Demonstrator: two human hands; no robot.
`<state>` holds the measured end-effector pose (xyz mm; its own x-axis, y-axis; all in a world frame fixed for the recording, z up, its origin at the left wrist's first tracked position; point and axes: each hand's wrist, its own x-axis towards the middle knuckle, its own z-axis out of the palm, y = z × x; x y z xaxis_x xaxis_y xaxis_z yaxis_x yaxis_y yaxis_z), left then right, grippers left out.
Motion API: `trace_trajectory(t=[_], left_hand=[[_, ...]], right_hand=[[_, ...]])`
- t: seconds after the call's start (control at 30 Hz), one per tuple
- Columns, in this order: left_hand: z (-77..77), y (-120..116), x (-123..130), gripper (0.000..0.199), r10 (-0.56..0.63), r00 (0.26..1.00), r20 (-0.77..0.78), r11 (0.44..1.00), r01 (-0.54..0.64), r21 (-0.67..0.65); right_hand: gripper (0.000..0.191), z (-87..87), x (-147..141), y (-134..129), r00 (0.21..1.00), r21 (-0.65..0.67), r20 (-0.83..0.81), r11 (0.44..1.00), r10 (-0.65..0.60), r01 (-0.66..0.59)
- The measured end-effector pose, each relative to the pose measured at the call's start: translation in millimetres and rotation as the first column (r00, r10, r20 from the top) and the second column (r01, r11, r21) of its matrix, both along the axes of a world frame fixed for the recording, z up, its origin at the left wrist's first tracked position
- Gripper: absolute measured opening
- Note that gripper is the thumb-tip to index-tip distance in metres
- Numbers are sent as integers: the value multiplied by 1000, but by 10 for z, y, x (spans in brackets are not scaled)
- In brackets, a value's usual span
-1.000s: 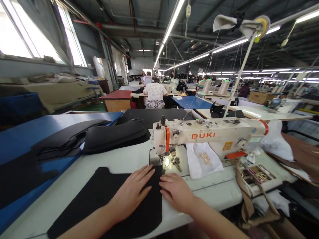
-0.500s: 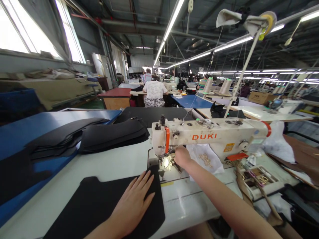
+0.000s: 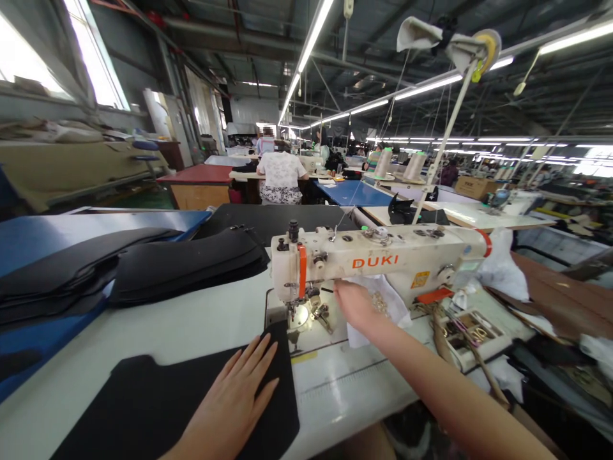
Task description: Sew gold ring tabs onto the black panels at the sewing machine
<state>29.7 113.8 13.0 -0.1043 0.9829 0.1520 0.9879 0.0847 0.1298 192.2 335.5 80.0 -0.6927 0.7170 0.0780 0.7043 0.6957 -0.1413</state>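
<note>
My left hand [image 3: 239, 390] lies flat with fingers stretched on a black sheet piece [image 3: 143, 396], near its right edge. The sheet rests on the pale table of a white sewing machine [image 3: 383, 255] marked DUKI. My right hand [image 3: 352, 303] is under the machine's arm, right of the needle area, with its fingers closed. A thin dark object [image 3: 327, 291] sticks out to the left of its fingertips. Beside that hand a white cloth or bag [image 3: 395, 306] holds small light pieces.
Stacked black pieces [image 3: 186, 265] lie at the left. A parts tray [image 3: 479, 335] with scissors and a brown strap stands at the right. Thread cones [image 3: 383, 163] and a thread stand [image 3: 445, 140] rise behind the machine. A person in a white top [image 3: 281, 177] sits further back.
The view has shifted, so the machine appears further left. My right hand has moved right, away from the needle area, and a thin dark object now shows at its fingertips. My left hand stays flat.
</note>
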Motion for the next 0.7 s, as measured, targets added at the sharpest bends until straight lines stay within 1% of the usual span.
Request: trace_trajectory(t=[0.07, 0.17, 0.23, 0.27, 0.3, 0.33, 0.37, 0.4, 0.43, 0.47, 0.5, 0.53, 0.57, 0.6, 0.67, 0.7], left_hand=[[-42, -13, -32, 54, -27, 1000, -15, 1000, 27, 12], [-92, -28, -85, 54, -47, 999, 7, 995, 46, 87], [-76, -11, -79, 54, -40, 994, 105, 985, 21, 170], [-45, 11, -52, 53, -30, 981, 190, 978, -10, 206], [3, 43, -6, 51, -18, 953, 303, 975, -50, 217], [66, 84, 57, 49, -4, 897, 441, 976, -92, 195], [137, 132, 132, 47, 17, 810, 586, 984, -118, 135], [213, 183, 211, 45, 51, 692, 720, 992, -116, 41], [288, 233, 288, 44, 92, 563, 821, 995, -84, -54], [356, 277, 355, 42, 134, 447, 885, 991, -40, -130], [413, 312, 405, 40, 173, 352, 920, 983, -5, -183], [458, 335, 436, 38, 205, 285, 936, 976, 7, -215], [490, 345, 448, 36, 230, 242, 943, 972, -5, -236], [510, 344, 443, 35, 250, 214, 944, 968, -32, -249], [521, 320, 403, 35, 285, 196, 938, 958, -80, -275], [517, 304, 379, 36, 299, 200, 933, 954, -95, -285]], right_hand=[[23, -27, 209, -148, 998, -10, -56, 1000, 10, -10], [15, -121, 445, -424, 985, -50, -153, 994, 85, -94], [10, -192, 523, -601, 946, -77, -284, 980, 156, -185], [9, -222, 537, -680, 916, -82, -355, 970, 187, -230], [9, -246, 537, -752, 883, -80, -417, 959, 217, -273], [8, -265, 524, -816, 853, -72, -460, 947, 248, -314], [8, -279, 503, -873, 830, -57, -481, 934, 283, -352], [9, -288, 479, -922, 809, -41, -492, 920, 322, -391], [9, -292, 455, -960, 787, -22, -501, 904, 360, -427], [11, -292, 439, -986, 766, -5, -509, 889, 392, -458], [12, -285, 435, -994, 748, 8, -516, 876, 418, -483], [12, -271, 448, -981, 738, 17, -517, 867, 434, -498], [11, -248, 480, -941, 739, 20, -508, 864, 443, -503], [12, -217, 532, -874, 761, 18, -480, 872, 437, -490], [13, -135, 683, -660, 871, 6, -340, 927, 354, -374], [15, -93, 773, -523, 940, 11, -230, 967, 252, -256]])
